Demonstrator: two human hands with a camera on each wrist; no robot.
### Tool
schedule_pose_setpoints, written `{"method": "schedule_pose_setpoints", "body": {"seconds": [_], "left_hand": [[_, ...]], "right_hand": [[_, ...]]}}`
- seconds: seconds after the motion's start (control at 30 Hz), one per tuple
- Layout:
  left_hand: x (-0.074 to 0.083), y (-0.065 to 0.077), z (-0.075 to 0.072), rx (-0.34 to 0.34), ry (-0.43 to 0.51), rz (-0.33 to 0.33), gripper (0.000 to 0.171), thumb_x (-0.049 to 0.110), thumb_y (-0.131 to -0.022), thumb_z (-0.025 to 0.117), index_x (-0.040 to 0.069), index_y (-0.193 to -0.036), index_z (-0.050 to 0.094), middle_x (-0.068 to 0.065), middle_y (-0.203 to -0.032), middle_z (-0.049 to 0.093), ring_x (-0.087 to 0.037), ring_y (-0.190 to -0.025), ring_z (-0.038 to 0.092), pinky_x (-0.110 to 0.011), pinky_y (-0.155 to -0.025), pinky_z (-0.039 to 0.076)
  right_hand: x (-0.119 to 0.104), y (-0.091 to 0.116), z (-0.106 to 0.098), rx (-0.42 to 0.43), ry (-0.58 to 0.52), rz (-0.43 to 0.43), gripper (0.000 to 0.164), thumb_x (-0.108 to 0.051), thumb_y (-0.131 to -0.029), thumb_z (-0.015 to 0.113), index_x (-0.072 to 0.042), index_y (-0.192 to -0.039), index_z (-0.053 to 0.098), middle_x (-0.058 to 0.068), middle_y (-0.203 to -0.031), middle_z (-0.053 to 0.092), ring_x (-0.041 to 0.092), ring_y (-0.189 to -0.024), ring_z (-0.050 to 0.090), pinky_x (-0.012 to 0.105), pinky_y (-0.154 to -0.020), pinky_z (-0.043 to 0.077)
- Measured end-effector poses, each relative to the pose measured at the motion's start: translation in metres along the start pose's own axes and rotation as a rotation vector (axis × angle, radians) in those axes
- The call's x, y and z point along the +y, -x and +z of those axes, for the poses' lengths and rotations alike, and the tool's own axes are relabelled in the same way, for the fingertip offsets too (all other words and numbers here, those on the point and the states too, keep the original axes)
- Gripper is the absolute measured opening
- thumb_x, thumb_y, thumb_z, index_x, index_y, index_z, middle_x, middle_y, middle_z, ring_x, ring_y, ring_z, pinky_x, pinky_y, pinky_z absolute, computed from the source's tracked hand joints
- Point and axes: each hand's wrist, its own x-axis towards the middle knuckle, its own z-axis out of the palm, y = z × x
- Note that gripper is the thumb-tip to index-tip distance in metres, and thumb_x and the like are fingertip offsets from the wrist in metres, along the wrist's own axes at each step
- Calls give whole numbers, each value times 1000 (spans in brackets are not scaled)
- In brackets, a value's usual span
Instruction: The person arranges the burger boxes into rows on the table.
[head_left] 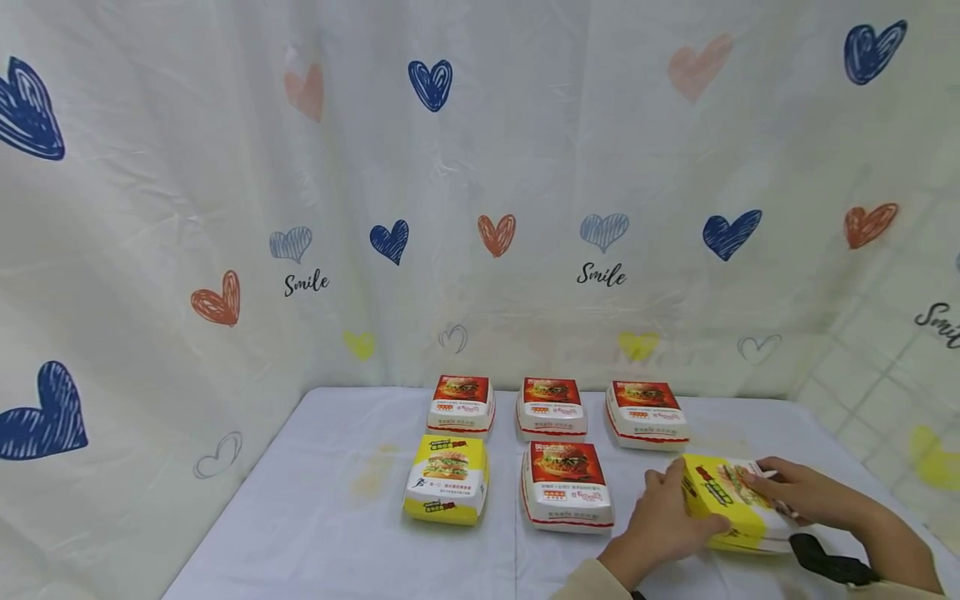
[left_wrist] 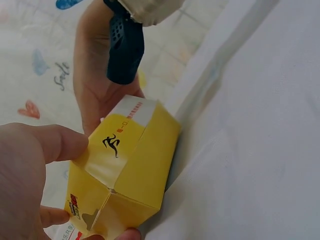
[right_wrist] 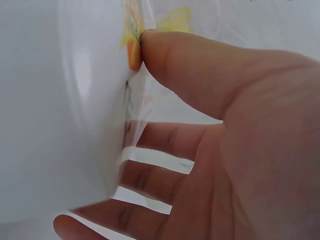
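Observation:
Both hands hold a yellow and white burger box (head_left: 731,508) with a burger picture on its lid, at the right of the table. My left hand (head_left: 663,517) grips the box's left end, thumb along the near side and fingers at the far side. In the left wrist view, the thumb and fingertips press on its yellow walls. My right hand (head_left: 813,496) grips the opposite end. In the right wrist view, that hand's thumb (right_wrist: 185,65) presses near a lid edge, the other fingers reach behind, and the white wall fills the left side.
Three red and white burger boxes (head_left: 551,408) stand in a back row. In front of them are another yellow box (head_left: 447,479) and another red one (head_left: 567,487). A white cloth covers the table (head_left: 337,533). A heart-printed curtain (head_left: 525,167) hangs behind.

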Motion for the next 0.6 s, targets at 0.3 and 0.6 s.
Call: {"method": "schedule_pose_setpoints", "body": {"seconds": [0.3,0.6], "left_hand": [[2,2,-8,-5,53,-23,69,48,-84,79,40,-145,46,4,-122,51,-15,-96,55,-37,-91,52],[2,2,-10,-23,79,-33,63,45,-86,76,39,-143,49,4,-121,53,-15,-99,55,-39,-95,52]], "right_hand": [[0,-3,0,11,14,-30,74,-43,-108,47,17,-145,26,38,-122,57,32,-103,62,51,-78,58],[1,-1,-1,11,33,-10,72,-44,-107,49,16,-143,32,28,-117,64,26,-97,62,50,-78,57]]}}
